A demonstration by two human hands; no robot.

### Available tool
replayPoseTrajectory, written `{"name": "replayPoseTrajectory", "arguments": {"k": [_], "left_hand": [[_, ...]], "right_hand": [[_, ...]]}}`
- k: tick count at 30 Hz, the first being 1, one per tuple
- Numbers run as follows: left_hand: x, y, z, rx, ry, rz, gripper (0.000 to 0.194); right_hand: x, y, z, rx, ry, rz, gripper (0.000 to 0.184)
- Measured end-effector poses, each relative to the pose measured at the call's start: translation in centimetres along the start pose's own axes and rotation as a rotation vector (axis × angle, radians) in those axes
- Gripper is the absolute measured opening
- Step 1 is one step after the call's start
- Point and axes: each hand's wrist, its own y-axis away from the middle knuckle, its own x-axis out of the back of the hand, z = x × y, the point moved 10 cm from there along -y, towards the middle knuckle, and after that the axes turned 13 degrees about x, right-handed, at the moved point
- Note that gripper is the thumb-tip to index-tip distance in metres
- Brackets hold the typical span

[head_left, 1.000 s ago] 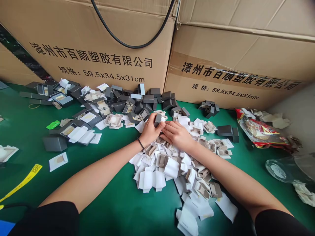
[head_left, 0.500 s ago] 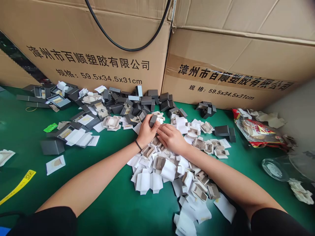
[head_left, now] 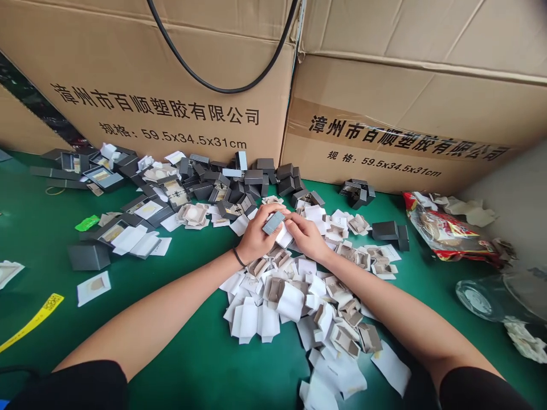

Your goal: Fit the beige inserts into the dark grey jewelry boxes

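A small dark grey box (head_left: pixel 274 222) is gripped in my left hand (head_left: pixel 256 234), its flat face turned up toward me. My right hand (head_left: pixel 308 234) is at the box's right end, thumb and forefinger pinched together; what lies between them I cannot make out. A white card piece (head_left: pixel 284 236) shows just below the box, between the hands. Under and in front of both hands spreads a heap of folded white and grey card inserts (head_left: pixel 291 297).
Dark grey boxes (head_left: pixel 200 181), some open, are piled along the back. Two tall cartons (head_left: pixel 171 68) stand behind. At right are a red snack bag (head_left: pixel 448 233) and a clear container (head_left: pixel 476 296). A yellow strip (head_left: pixel 36 322) lies left on the green table (head_left: pixel 183 341).
My left hand has turned the box, so its broad face now shows. My right hand has shifted slightly right, its fingers drawn in to the box's end.
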Motion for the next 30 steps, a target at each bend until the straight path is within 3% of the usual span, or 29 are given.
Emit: {"name": "replayPoseTrajectory", "arguments": {"k": [7,13,20,30], "left_hand": [[-0.5,0.4,1.6,-0.144,-0.062,-0.028,0.028],[-0.8,0.6,2.4,-0.218,-0.120,-0.051,0.030],[-0.7,0.4,1.8,-0.157,-0.157,-0.020,0.023],[-1.0,0.8,2.8,-0.285,-0.227,-0.020,0.020]], "right_hand": [[-0.9,-0.4,-0.7,0.021,-0.233,-0.187,0.037],[-1.2,-0.5,-0.2,-0.013,-0.409,-0.206,0.032],[-1.1,-0.3,-0.3,-0.007,-0.207,-0.128,0.035],[-1.6,-0.1,-0.5,0.028,-0.045,-0.228,0.031]]}}
